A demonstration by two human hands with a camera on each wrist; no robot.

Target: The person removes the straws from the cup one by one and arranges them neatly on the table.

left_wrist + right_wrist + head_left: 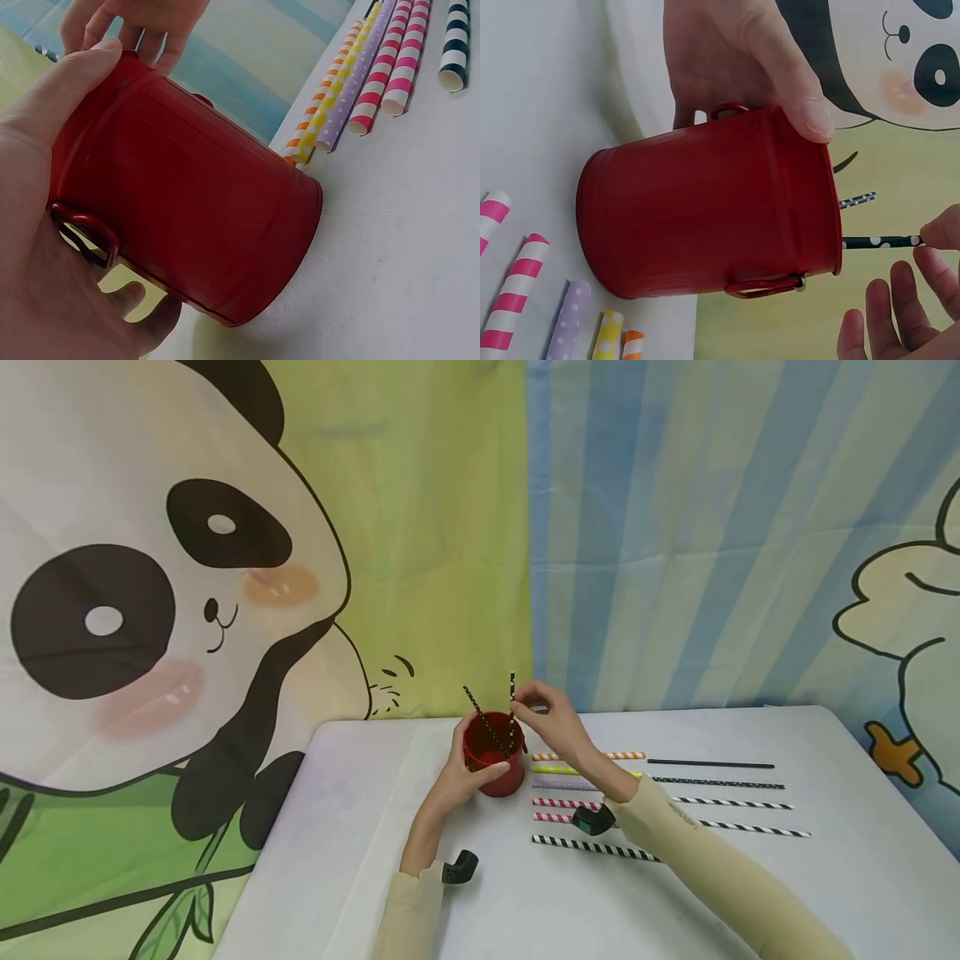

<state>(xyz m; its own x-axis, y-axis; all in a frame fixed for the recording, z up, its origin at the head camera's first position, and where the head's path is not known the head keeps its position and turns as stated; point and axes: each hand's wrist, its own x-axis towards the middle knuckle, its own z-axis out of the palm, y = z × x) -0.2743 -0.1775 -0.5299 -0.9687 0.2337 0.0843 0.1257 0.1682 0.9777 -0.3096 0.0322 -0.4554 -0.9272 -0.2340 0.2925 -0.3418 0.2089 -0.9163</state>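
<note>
My left hand [456, 781] holds a small red metal bucket [502, 783] around its side, the thumb lying near the rim. Loop handles [765, 286] stick out from the bucket's sides. Above the rim, my right hand [553, 720] pinches the upper part of a black straw with white dots [881, 242], whose lower end is inside the bucket. A second dotted black straw [475, 701] leans to the left in the bucket, touched by neither hand. Whether the bucket's base rests fully on the table cannot be told.
Right of the bucket, paper straws lie in rows on the white table [360, 827]: an orange striped straw [626, 755], a lilac dotted straw [349, 97], pink striped straws [379, 71], and several black ones, including a plain black straw [708, 764]. A printed curtain [420, 527] hangs behind.
</note>
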